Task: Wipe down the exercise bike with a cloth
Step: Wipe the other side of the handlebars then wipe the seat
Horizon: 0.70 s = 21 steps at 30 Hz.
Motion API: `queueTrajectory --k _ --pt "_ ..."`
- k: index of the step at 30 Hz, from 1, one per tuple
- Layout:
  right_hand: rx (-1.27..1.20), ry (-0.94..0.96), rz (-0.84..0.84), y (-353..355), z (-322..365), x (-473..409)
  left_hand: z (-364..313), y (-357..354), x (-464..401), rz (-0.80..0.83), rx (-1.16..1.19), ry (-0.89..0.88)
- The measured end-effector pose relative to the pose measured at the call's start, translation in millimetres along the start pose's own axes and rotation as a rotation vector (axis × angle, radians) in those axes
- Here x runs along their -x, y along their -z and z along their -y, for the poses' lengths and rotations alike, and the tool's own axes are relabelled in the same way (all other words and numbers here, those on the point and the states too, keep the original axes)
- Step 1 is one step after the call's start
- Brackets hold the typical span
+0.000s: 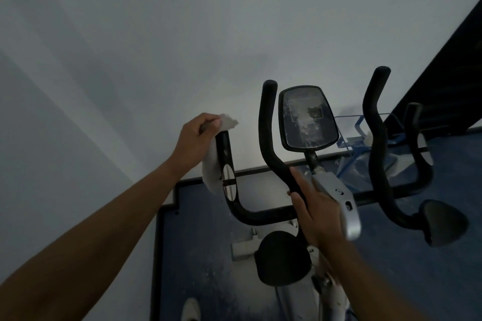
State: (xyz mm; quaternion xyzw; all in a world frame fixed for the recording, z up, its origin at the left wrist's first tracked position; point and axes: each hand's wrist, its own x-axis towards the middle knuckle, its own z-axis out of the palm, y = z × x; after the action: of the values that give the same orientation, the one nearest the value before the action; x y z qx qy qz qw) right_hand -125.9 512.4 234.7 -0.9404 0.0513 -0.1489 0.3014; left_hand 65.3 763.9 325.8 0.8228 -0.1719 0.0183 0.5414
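The exercise bike (pixel 336 203) stands below me with black curved handlebars and a dusty console screen (pixel 307 117). My left hand (pixel 195 143) grips a white cloth (pixel 211 172) wrapped over the top of the outer left handle (pixel 227 164); the cloth hangs down beside the bar. My right hand (pixel 315 214) holds the lower part of the inner left handlebar (pixel 271 138) next to the grey stem. The black seat (pixel 284 258) sits below my right hand.
A white wall fills the upper view. A blue floor with a dark border lies under the bike. The right handlebars (pixel 378 151) rise on the right, with a clear plastic item (pixel 352 135) behind them. A dark panel runs along the far right.
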Motion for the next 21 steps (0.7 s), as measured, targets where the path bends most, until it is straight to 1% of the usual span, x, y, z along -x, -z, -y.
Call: queueTrajectory --k 2,4,8,10,13,15,17,19,21 --pt "0.0 0.0 -0.01 -0.8 -0.7 -0.1 -8.1 -4.8 -0.2 0.068 -0.078 -0.081" --pt "0.001 0.006 -0.016 -1.4 -0.8 -0.2 -4.9 -5.0 0.9 0.091 -0.145 -0.123" --pt "-0.002 0.007 -0.025 -0.9 0.0 0.0 14.6 7.7 8.9 -0.029 -0.024 0.026" --pt "0.0 0.015 -0.026 -1.3 -0.6 0.5 16.7 7.1 15.6 -0.062 0.003 0.047" --pt "-0.004 0.023 -0.036 -3.1 -2.2 -0.6 2.7 -1.5 20.0 -0.151 0.024 -0.054" --pt "-0.01 0.019 -0.041 -3.9 -2.5 -0.2 -8.4 -7.4 22.7 -0.158 0.001 -0.141" --pt "0.003 0.021 -0.041 -2.9 -2.3 0.7 -7.5 -14.1 31.3 -0.184 -0.073 -0.272" --pt "0.006 0.022 -0.044 -1.9 -1.5 0.5 3.7 -16.7 39.9 -0.281 -0.195 -0.387" --pt "0.001 0.023 -0.052 -2.3 -0.9 0.8 16.7 -15.8 47.4 -0.291 -0.238 -0.399"
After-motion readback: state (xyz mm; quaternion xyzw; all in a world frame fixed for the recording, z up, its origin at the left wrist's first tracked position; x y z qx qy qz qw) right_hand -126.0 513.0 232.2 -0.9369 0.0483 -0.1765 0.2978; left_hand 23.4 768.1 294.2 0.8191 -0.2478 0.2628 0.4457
